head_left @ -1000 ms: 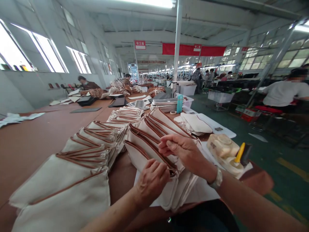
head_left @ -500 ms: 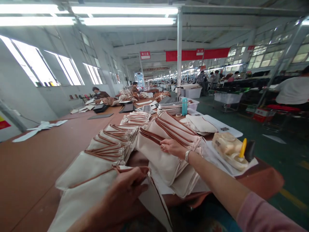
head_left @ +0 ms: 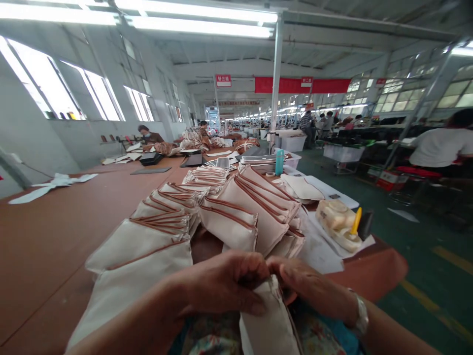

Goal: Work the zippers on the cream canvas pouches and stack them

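Observation:
Close to my body, a cream fabric piece (head_left: 264,315) with raw stitched edges is held between both hands. My left hand (head_left: 225,281) pinches its upper corner, thumb on the near face. My right hand (head_left: 310,283) grips the same corner from the other side, its fingertips partly hidden behind the cloth. Just beyond lies a stack of cream fabric pieces with brown edging (head_left: 229,227). To the left, a fanned row of similar pieces (head_left: 148,254) runs away along the table.
On the right of the brown table (head_left: 111,207) stand a beige tub (head_left: 334,219) and a yellow-handled tool (head_left: 355,221). Farther back are a turquoise bottle (head_left: 279,161), a tape roll (head_left: 270,173) and cream panels (head_left: 303,188). White strips (head_left: 51,186) lie far left. Co-workers sit beyond.
My right hand has left the stack and come back to meet my left. My left hand has moved right with the fabric piece, which both hands now hold near my lap.

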Available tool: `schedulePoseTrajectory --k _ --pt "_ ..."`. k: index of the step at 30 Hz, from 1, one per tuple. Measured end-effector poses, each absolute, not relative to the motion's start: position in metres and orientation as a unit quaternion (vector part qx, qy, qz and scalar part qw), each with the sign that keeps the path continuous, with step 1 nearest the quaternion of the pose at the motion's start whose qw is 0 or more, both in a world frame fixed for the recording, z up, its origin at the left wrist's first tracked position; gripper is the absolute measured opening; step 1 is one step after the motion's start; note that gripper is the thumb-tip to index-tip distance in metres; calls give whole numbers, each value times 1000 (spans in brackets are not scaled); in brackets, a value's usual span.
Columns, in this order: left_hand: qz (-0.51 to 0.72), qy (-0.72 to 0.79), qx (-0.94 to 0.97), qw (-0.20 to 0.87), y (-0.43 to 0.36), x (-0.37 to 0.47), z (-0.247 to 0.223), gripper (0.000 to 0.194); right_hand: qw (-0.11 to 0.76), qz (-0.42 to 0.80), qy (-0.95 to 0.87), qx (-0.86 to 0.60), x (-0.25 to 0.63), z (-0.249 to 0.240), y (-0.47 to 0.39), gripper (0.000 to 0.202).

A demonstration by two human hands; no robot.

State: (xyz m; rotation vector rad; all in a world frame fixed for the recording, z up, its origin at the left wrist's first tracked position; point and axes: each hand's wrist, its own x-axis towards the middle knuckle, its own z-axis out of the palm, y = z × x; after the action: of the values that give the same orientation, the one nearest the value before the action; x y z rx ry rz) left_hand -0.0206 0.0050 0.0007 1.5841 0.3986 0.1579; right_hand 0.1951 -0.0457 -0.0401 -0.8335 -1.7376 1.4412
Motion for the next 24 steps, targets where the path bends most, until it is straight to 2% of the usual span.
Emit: schedulePoseTrajectory --k 4,8,11,19,24 --pt "7 175 692 701 16 -9 -2 41 402 560 -639 -339 210 -59 -68 33" --pt "-30 187 750 633 29 1 -2 30 413 452 -685 -394 215 -62 -72 26" --pt "-29 209 756 620 29 5 -4 30 410 393 -713 -410 214 -65 -73 25" --pt "35 244 683 688 9 12 -20 43 413 427 -686 -420 210 -68 -87 23" --pt "43 249 667 701 7 15 -19 39 421 452 -665 -419 211 -68 -88 24"
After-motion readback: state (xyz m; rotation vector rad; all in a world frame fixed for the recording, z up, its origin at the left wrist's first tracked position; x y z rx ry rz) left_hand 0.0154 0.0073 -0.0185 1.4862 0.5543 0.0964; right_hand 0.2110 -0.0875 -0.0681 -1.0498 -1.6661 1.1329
